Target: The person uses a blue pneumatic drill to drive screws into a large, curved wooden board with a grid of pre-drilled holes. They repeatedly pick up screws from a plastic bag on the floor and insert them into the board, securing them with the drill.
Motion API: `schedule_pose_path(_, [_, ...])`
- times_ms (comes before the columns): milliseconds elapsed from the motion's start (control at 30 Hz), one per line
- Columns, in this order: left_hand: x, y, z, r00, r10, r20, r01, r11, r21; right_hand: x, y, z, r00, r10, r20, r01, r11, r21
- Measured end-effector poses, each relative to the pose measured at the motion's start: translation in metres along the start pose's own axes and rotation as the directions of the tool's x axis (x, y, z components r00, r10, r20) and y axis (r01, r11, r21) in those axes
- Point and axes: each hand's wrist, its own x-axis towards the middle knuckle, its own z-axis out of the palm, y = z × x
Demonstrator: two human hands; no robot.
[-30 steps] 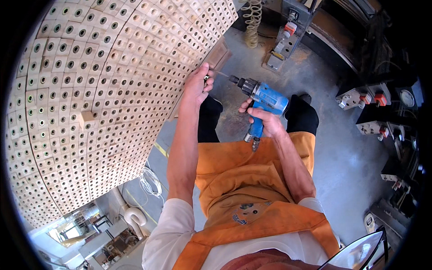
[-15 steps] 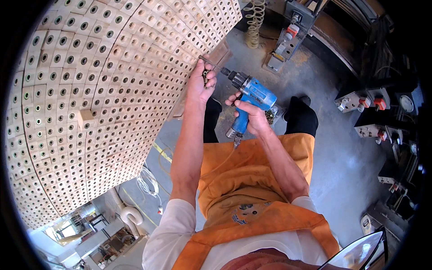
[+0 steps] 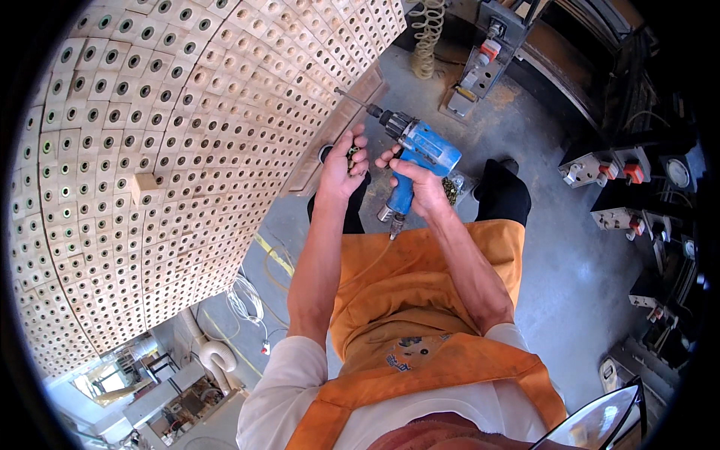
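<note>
My right hand (image 3: 421, 186) is wrapped round the handle of a blue air drill (image 3: 433, 148). From its chuck a long thin bit (image 3: 354, 99) points up and left, its tip close to a large panel of pale wooden blocks (image 3: 217, 127) and, as far as I can tell, on or just before it. My left hand (image 3: 343, 169) is half curled, palm up, below the bit and apart from it. Several small metal threaded inserts (image 3: 352, 154) lie in its fingers. Many blocks hold dark-ringed inserts; others, towards the upper right, show bare round holes.
A loose wooden block (image 3: 144, 187) juts from the panel. Behind my right wrist sits a container of small brass-coloured pieces (image 3: 450, 190). A thin air hose (image 3: 375, 262) runs from the drill across my orange apron (image 3: 427, 262). Machines with red switches (image 3: 634, 172) line the right.
My left hand has drawn back from the bit's tip, down and slightly right, and its fingers have loosened. The drill has stayed nearly in place. The panel sits slightly shifted in view.
</note>
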Motion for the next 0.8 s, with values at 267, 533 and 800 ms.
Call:
schedule_pose_path(267, [-0.005, 0.006, -0.004, 0.999, 0.018, -0.031, -0.017, 0.999, 0.028, 0.001, 0.0, 0.001, 1.0, -0.023, 0.016, 0.023, 0.999, -0.022])
schedule_pose_path(533, [0.001, 0.025, 0.012, 0.984, 0.117, -0.134, -0.119, 0.993, -0.008, -0.02, -0.006, -0.01, 0.999, 0.032, 0.017, -0.032, 0.999, 0.0])
schedule_pose_path(800, [0.008, 0.04, 0.025, 0.993, 0.102, -0.059, -0.084, 0.963, 0.255, -0.036, -0.012, -0.034, 0.987, 0.132, 0.09, -0.129, 0.991, -0.038])
